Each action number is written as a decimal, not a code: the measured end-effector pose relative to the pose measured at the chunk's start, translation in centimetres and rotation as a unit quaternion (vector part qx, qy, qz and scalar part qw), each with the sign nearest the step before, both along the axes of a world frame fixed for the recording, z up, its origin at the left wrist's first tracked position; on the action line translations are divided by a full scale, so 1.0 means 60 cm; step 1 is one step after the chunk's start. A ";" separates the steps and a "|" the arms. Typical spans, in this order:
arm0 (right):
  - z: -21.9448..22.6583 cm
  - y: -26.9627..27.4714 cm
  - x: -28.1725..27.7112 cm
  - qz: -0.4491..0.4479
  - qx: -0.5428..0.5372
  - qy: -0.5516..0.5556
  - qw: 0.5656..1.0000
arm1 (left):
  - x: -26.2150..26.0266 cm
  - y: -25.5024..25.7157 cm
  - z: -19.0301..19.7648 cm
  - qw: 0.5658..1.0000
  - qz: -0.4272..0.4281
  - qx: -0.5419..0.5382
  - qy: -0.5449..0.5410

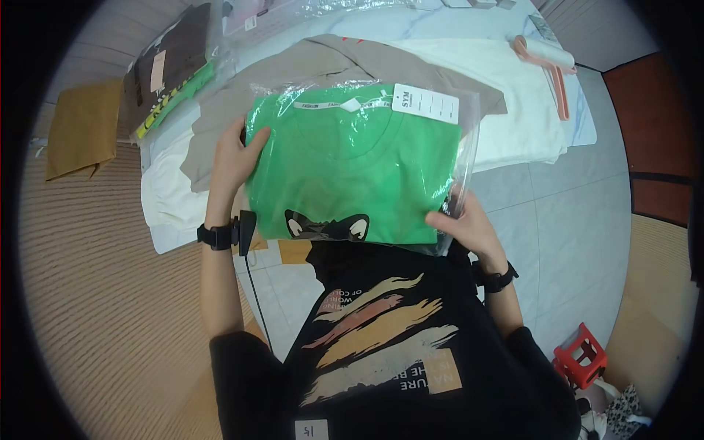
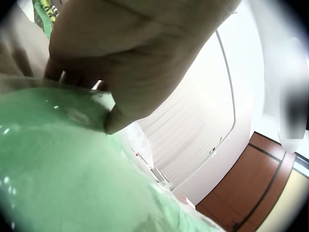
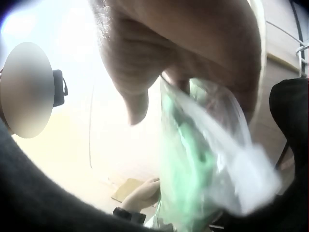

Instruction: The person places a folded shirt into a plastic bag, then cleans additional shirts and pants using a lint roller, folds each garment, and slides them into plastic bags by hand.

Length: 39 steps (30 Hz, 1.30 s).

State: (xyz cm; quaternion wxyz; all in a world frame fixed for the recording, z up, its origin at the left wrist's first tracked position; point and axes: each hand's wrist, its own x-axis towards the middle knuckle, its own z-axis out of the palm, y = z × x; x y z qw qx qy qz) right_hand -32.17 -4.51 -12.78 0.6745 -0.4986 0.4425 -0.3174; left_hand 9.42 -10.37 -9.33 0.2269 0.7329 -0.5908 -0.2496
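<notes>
Bagged green shirt held up, print side showing.
Left hand and right hand pinch opposite sides, thumbs on top, likely keeping it flat over the near edge of worktop.

Green packet as landmark. Right of it: open passage above floor tiles. Near side: black T-shirt blocks straight approach; cable hangs off near left corner. Far side: grey garment spread flat, room overhead. Far left: bagged dark garment obstructs.
</notes>
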 end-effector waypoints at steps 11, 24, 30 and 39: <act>0.116 -0.054 -0.020 0.024 -0.096 -0.054 0.994 | 0.010 0.107 0.156 0.852 0.135 -0.120 0.491; 0.052 -0.112 0.070 0.080 -0.051 0.090 0.991 | 0.076 0.158 -0.002 0.764 0.226 0.007 0.604; 0.137 -0.156 0.104 0.105 -0.159 0.088 0.978 | 0.067 0.199 0.058 0.807 0.223 -0.097 0.539; 0.459 -0.425 0.359 0.248 -0.480 0.054 0.840 | 0.222 0.169 0.228 0.709 0.253 -0.357 0.553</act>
